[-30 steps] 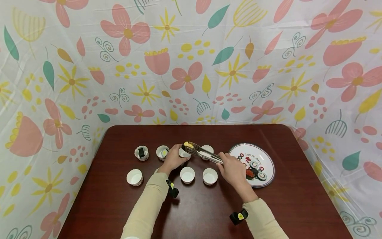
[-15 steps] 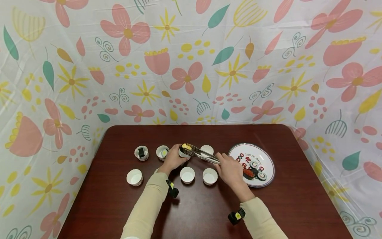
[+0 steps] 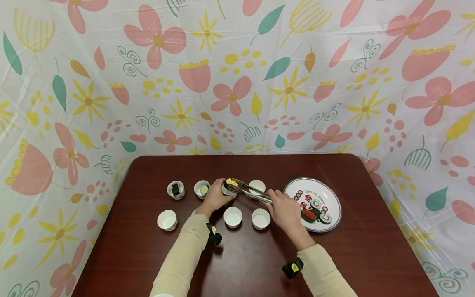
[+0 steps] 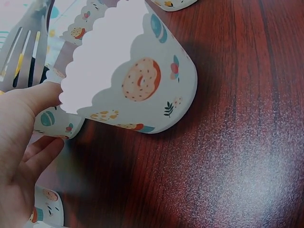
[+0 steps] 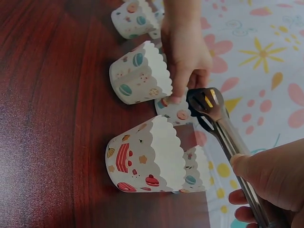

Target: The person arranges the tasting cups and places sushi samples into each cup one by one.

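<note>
My left hand (image 3: 215,199) grips a small white paper cup (image 3: 229,192) in the back row, thumb on its near side. In the right wrist view that cup (image 5: 173,112) shows partly below the fingers. With my right hand (image 3: 285,209) I hold metal tongs (image 5: 232,147), thumb on top and fingers underneath. Their slotted tips are at the mouth of the held cup. Between them is a toy sushi piece with a yellow topping (image 3: 231,182) and a dark wrap. Its lower part is hidden, so how deep it sits cannot be told.
Beside the held cup stand a cup (image 3: 202,182) with a white-and-yellow piece and another cup (image 3: 257,184). Further left, one cup (image 3: 176,183) holds a black-and-white piece. Nearer are more cups (image 3: 233,218). An oval plate (image 3: 335,206) with several sushi pieces lies right.
My right hand has moved slightly left, bringing the tongs and the yellow-topped sushi piece over the held cup's mouth. Over the last half second they barely move. My left hand stays put.
</note>
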A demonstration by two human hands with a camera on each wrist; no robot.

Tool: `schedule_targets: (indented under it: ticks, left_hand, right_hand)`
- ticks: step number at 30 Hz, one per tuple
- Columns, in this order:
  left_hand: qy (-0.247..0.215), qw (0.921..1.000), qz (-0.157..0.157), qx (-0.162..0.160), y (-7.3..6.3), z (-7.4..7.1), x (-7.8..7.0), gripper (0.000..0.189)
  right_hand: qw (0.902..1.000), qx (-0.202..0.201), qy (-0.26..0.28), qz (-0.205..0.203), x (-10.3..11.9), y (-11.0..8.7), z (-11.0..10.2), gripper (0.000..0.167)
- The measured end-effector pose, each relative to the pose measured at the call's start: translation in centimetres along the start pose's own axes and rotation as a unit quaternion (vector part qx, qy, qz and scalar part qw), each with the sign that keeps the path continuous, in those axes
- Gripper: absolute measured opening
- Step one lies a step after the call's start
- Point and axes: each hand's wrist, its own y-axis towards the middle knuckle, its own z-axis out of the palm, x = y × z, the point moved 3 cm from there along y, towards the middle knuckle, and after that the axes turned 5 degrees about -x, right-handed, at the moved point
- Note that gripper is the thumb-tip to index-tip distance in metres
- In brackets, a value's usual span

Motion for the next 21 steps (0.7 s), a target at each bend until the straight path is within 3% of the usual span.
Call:
schedule_targets:
  ticks: [21]
  left_hand:
    - [0.004,0.9999,0.009,0.006,0.0,0.0,0.01,0.063]
  right_hand:
    - [0.9991,0.012,0.03,0.026,-0.33,-0.41,-0.46,0.034]
